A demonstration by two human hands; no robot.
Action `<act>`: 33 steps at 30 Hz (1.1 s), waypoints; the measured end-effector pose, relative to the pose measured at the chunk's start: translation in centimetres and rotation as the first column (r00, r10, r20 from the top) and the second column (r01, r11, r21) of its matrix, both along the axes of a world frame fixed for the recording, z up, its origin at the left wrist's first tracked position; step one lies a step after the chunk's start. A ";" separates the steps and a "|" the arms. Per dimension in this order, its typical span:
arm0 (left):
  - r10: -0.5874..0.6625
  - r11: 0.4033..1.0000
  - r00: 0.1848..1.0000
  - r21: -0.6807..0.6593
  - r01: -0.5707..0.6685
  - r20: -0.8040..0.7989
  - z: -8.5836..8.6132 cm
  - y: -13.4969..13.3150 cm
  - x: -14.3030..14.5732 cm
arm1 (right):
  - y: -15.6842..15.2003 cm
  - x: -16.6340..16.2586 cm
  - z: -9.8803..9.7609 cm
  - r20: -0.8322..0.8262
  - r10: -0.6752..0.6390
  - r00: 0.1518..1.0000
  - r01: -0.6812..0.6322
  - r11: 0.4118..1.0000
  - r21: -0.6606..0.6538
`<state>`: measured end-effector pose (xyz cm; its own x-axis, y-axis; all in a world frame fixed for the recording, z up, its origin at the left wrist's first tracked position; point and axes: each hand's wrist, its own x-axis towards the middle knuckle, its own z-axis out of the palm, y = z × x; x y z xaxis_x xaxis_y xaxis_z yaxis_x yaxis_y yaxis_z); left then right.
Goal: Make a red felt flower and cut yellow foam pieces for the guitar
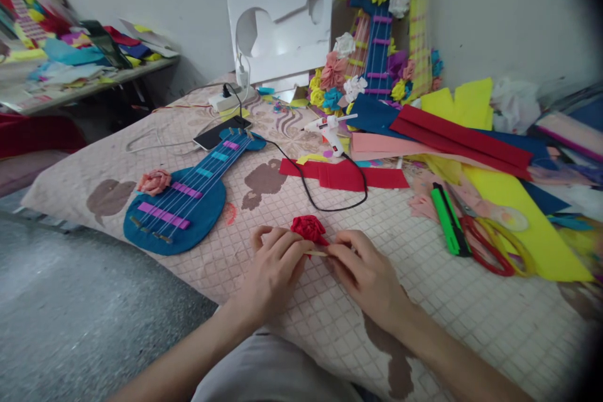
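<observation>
- Far left, there's a second table (157, 68) piled with coloured paper and scraps.
- Next up, a blue guitar (211, 204) lying flat on the patterned tablecloth (226, 282), purple and light-blue bars under its strings, plus a pink flower (154, 182) on the body's left edge.
- Dark phone (214, 134) just behind the guitar's neck, and a power strip (230, 99) with plugs in it behind that.
- Left hand (277, 254): fingers bent in, pinching the left end of a pale stick (316, 254). Thumb's mostly hidden from up here.
- Red flower (308, 226) sits right between the two hands, at the front of the table, up against the stick and the left fingertips.
- Behind it, a white glue gun (332, 133) with its black cord looping over a red strip (339, 174).
- Right hand (367, 270): thumb and index nipped together on the stick's right end, other fingers curled under.
- Decorated guitars (379, 44) stand upright at the wall, flowers all round them.
- Over on the right, a green cutter (451, 220) beside scissors (485, 254) with red and yellow handles, next to a big yellow sheet (551, 239).
</observation>
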<state>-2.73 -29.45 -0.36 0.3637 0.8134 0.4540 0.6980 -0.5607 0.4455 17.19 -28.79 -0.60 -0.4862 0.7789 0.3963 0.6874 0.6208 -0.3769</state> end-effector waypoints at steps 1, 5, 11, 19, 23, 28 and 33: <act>0.002 1.000 1.000 -0.002 -0.002 0.002 0.0 0.0 0.0 | 0.0 0.0 0.0 0.000 0.000 1.000 0.000 1.000 -0.002; 0.009 1.000 1.000 -0.014 -0.009 0.015 0.0 0.0 0.1 | 0.1 -0.2 0.2 0.029 0.004 1.000 -0.004 1.000 0.007; 0.025 0.999 0.997 -0.024 -0.023 0.066 -0.1 0.0 0.3 | 0.0 -1.2 0.5 0.111 -0.022 0.994 0.010 0.994 0.106; 0.073 0.997 0.994 -0.023 -0.072 0.082 -0.3 -0.1 0.4 | 0.2 -2.3 0.7 0.164 -0.047 0.985 0.026 0.992 0.127; 0.073 0.997 0.995 -0.025 -0.072 0.071 -0.2 -0.3 0.5 | 0.3 -2.4 0.5 0.170 -0.054 0.984 0.026 0.987 0.161; 0.070 0.997 0.996 0.015 -0.071 0.061 -0.1 -0.4 0.4 | 0.3 -2.3 0.3 0.189 -0.047 0.981 0.012 0.983 0.181; 0.070 0.996 0.997 0.042 -0.072 0.043 -0.2 -0.4 0.2 | 0.3 -2.0 0.6 0.192 -0.017 0.981 -0.024 0.977 0.213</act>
